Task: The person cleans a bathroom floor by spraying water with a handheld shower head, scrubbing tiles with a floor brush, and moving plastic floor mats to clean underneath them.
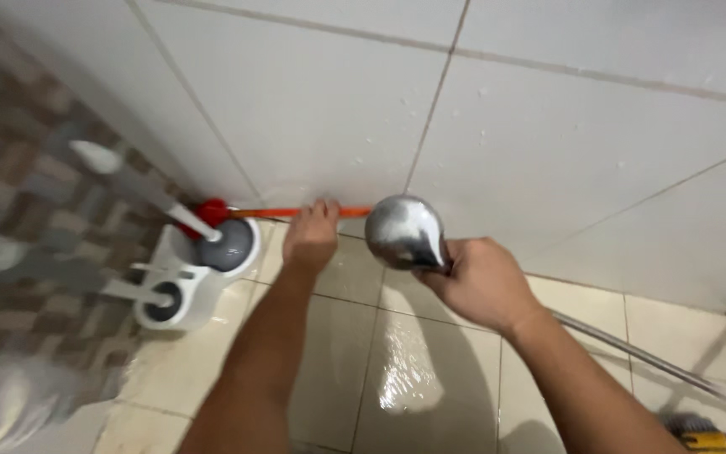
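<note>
— Left hand (311, 238): what has it got?
— Fingers curled round an orange handle (296, 212) lying low along the white tiled wall (548, 126); its red head (210, 212) sits by the white holder (180, 290) with the grey-and-white brushes.
— And the right hand (481, 284)?
— Closed round the neck of a chrome shower head (404, 232), raised over the wet floor tiles (413, 370). Its metal hose (657, 363) trails off to the right.
</note>
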